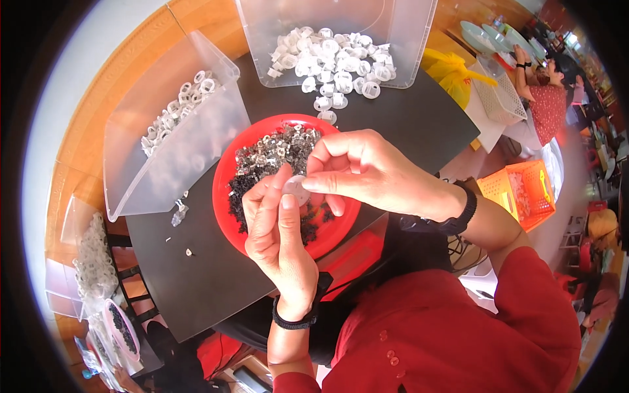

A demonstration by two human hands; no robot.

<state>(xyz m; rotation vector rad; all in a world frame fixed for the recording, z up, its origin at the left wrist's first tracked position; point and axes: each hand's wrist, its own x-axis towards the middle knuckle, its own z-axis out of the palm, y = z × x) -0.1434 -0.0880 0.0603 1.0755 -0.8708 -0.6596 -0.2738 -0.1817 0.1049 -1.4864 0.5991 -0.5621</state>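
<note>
Above the red basin (226, 190), my left hand (278, 239) pinches a round white plastic piece (295, 191) between thumb and fingers. My right hand (367, 171) meets its right edge with thumb and index finger pressed together. Whatever lies between those right fingertips is too small or hidden to tell. Loose small black parts (244, 180) and shiny metal parts (278, 149) fill the basin under both hands. Beyond it, many similar white round pieces (341, 59) spill from a clear plastic bin (400, 33) lying with its opening toward me.
Left of the basin, a second clear bin (190, 170) holds white ring-like pieces (180, 108). Small scraps (179, 213) lie on the dark table (196, 281). A yellow plastic bag (452, 75), a white basket (501, 98) and an orange basket (540, 196) stand to the right. Another person (547, 108) sits farther off.
</note>
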